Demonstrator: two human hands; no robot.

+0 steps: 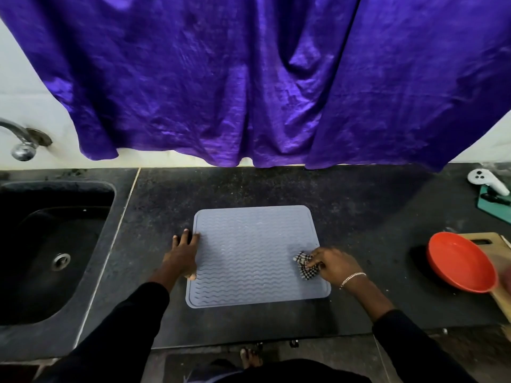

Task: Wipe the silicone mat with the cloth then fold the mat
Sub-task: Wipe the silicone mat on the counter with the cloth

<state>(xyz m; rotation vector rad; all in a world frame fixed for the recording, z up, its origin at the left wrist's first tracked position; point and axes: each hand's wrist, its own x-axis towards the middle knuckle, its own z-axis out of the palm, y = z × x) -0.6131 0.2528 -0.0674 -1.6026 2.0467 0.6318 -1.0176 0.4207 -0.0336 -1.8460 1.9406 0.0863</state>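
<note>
A grey-blue silicone mat (249,252) with wavy ridges lies flat on the dark counter. My left hand (182,255) rests on its left edge, fingers spread, pressing it down. My right hand (331,264) is closed on a small black-and-white checked cloth (305,265), bunched up and touching the mat near its right edge.
A dark sink (55,244) lies to the left with a tap (22,142) above it. An orange bowl (460,262) sits on a wooden board (495,244) at the right. A white controller (486,181) lies at the back right. A purple curtain (249,78) hangs behind.
</note>
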